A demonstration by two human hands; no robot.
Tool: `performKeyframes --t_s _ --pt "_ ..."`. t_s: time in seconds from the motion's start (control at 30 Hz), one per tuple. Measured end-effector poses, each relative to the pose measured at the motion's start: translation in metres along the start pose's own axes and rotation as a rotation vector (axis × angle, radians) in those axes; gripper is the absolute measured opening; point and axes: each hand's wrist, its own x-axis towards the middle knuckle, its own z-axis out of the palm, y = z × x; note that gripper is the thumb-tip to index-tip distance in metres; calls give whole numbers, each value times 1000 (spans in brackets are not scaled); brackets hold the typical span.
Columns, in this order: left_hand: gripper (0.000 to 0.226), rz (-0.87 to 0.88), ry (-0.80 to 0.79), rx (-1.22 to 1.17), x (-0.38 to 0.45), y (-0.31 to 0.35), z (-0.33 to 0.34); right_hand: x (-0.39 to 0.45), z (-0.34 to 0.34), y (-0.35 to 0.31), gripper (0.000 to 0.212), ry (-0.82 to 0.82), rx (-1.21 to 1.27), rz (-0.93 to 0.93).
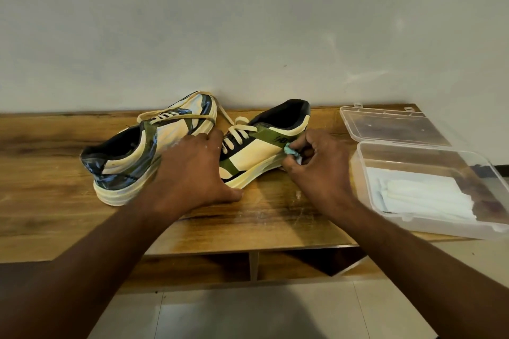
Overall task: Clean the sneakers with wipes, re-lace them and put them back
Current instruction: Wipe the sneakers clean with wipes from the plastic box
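1. the left hand lies spread over the toe of the nearer cream, olive and black lace-up sneaker, pinning it to the brown wooden shelf top.
2. the right hand pinches a crumpled pale blue-white wipe against that sneaker's side, near the heel and sole edge.
3. the second sneaker, cream with dark blue patches, sits just beside it to the left, laces still threaded but loose.
4. risk: hard rubbing may push the shoe sideways if the bracing hand eases off.
5. risk: the trailing cream laces may catch under the hand or get smeared.
6. the clear plastic box on the right stands open, lid flat behind it, holding a stack of folded white wipes.
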Motion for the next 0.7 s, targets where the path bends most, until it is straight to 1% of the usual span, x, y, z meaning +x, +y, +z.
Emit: performKeyframes --t_s 0.17,0.27,0.4,0.47,0.63,0.7 --pt "121 -16 60 -3 -1 4 5 0 0 3 22 -31 15 39" --pt "128 -15 126 -60 -2 16 6 -1 0 3 23 -43 -1 48" --pt "114 25 270 -164 5 35 7 -1 0 -1 22 -44 -2 41" --pt "112 44 258 -183 11 42 8 -2 0 -1 21 -44 -7 48" --pt "123 55 160 -145 22 47 18 -3 -4 -4 20 -23 12 41" --pt "123 48 139 -154 25 47 20 -2 -7 -4 20 -14 32 44"
